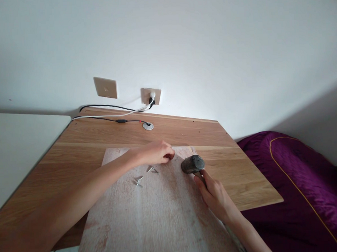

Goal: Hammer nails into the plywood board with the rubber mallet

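My right hand [214, 197] is wrapped round the handle of a mallet [193, 164], close below its dark, cylindrical head. That head is held above the right edge of a whitish, worn-looking board [139, 221]. Near the board's far edge, my left hand [160, 152] is closed, fingertips pressed together and low over the surface. Whatever it may hold is hidden by the fingers. On the board, just below my left hand, lie a few small silvery metal pieces [152, 169] that look like nails. More of these nail-like pieces [138, 180] lie nearer to me on the left.
The board rests on a brown wooden table [239, 175]. Black and white cables [108, 116] run along its back to a wall socket [150, 96], beside a round metal grommet [147, 126]. A white surface [23, 148] borders the left; purple fabric [301, 171] lies right.
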Demonstrator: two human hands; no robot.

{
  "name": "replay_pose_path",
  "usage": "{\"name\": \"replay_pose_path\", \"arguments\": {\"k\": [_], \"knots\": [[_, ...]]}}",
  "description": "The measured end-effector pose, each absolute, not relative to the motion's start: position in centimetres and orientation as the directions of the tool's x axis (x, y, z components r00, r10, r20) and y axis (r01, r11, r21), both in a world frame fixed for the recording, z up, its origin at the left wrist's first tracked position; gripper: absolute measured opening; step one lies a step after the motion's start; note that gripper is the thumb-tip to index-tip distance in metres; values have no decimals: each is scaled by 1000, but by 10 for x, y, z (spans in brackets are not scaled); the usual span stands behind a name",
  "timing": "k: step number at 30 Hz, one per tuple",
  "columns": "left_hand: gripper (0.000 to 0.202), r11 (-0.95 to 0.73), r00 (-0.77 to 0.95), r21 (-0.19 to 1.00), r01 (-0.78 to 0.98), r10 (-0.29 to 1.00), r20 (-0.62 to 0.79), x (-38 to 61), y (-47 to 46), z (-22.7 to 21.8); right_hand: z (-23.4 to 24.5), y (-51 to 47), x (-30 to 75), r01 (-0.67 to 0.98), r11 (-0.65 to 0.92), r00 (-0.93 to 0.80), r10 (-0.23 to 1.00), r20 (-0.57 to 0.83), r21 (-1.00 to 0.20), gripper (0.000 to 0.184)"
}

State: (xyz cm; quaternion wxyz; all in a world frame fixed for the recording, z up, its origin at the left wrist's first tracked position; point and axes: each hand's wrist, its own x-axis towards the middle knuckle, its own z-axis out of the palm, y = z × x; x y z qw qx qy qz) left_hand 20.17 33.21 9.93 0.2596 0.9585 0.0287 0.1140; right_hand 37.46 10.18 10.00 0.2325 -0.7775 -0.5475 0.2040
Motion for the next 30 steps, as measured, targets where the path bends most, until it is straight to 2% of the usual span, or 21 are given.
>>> {"name": "replay_pose_path", "arguments": {"k": [3,9,17,21,25,30], "knots": [[17,-854,965,520,-8,130,228,199,330,92,100,102,375,757,-283,318,947,-47,-589,46],[16,-752,923,659,-7,248,293,193,326,74,98,101,375,749,-305,321,944,-81,-588,46],[30,-667,911,744,39,329,248,193,323,70,99,100,377,755,-333,330,937,-112,-565,51],[28,-708,896,704,56,348,278,193,323,68,100,99,382,743,-332,308,941,-144,-581,54],[16,-756,867,642,125,398,299,192,324,65,104,98,388,709,-352,262,936,-235,-611,45],[6,-769,881,613,179,403,248,194,325,62,110,99,383,718,-354,277,935,-220,-599,39]]}}
